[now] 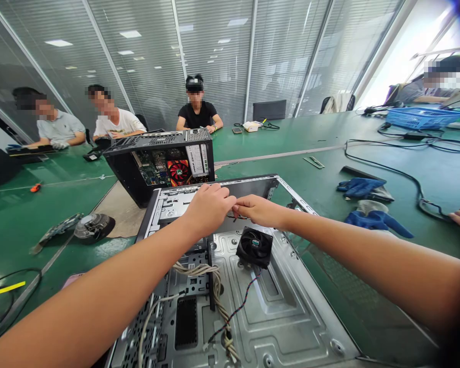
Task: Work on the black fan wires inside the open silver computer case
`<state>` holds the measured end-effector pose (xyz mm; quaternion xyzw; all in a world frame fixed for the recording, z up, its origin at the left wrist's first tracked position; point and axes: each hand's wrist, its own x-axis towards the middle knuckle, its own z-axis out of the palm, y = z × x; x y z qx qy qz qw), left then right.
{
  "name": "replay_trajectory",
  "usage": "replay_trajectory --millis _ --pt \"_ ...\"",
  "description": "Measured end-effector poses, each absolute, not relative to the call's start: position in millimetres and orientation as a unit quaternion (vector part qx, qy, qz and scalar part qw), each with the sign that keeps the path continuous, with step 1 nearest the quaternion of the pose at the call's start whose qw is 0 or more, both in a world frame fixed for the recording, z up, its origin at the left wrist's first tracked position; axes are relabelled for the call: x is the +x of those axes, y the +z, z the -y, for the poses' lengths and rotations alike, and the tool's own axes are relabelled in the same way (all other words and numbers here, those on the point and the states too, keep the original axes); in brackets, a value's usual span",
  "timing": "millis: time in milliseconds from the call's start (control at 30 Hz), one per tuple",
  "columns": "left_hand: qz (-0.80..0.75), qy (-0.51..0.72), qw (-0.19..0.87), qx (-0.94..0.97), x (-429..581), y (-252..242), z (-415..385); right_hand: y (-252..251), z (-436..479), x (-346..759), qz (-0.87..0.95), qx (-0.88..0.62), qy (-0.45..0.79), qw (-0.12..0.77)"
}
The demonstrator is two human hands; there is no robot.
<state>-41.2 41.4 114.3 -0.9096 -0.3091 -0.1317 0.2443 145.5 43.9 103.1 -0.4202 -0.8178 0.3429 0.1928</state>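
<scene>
My left hand (209,208) and my right hand (259,209) meet at the fingertips above the far part of an open metal computer case (310,312). Both are closed in a pinch. A thin dark strand shows just below the fingers, but what they grip is too small to make out. Under my right hand, inside the case, a black cooling fan (255,246) rests tilted, its twisted red-and-black lead (245,301) running toward the near side. A bundle of beige cables (218,291) lies along the drive bay (193,276) on the left.
A second black computer tower (128,174) stands behind the case. To the right are blue gloves (371,217), a black cable (402,171), a memory module (314,162) and a blue basket (421,116). A round metal part (94,227) sits left. Several people sit around the green table (268,140).
</scene>
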Motion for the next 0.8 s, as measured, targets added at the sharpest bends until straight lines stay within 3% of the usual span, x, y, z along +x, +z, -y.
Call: replay_trajectory --millis 433,800 --pt "0.373 -0.128 0.166 -0.904 -35.5 117.5 -36.8 106.2 -39.4 146.0 0.775 -0.453 0.381 0.218" --pt "0.39 -0.134 0.168 -0.895 -35.2 119.1 -36.9 109.6 -38.2 145.7 0.732 -0.476 0.425 0.24"
